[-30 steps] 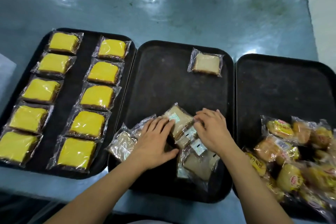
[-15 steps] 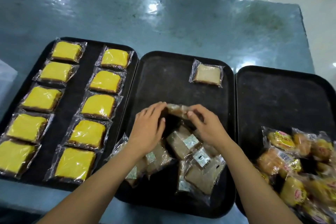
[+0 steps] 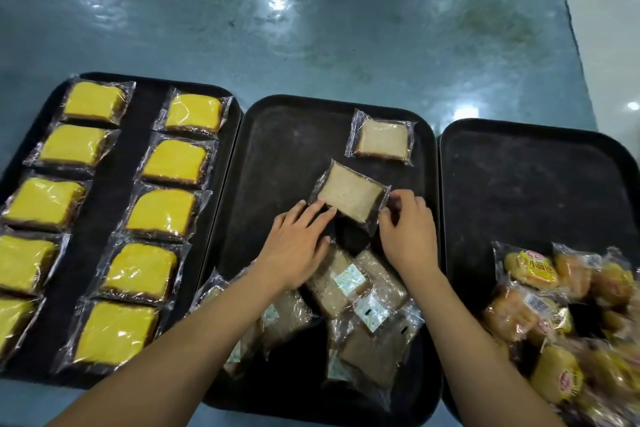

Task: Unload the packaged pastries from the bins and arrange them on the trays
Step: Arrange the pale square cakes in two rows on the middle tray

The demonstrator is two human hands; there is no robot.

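Three black trays lie side by side. On the middle tray (image 3: 284,149) one wrapped pale cake slice (image 3: 381,139) rests at the far right. A second wrapped pale slice (image 3: 349,196) is just below it, tilted, with my left hand (image 3: 298,246) at its near left corner and my right hand (image 3: 407,229) pinching its right edge. Behind my hands a loose pile of wrapped brown slices (image 3: 360,308) covers the tray's near half. The left tray (image 3: 114,184) holds two neat columns of yellow wrapped cakes (image 3: 166,211).
The right tray (image 3: 526,184) has a heap of wrapped golden buns (image 3: 561,315) at its near right corner. The trays sit on a shiny blue-grey table (image 3: 311,28) whose far edge meets a pale floor.
Both hands lifted one pale slice out of the pile and carried it away from me, toward the slice at the far right of the middle tray. The view shifted as my head moved.
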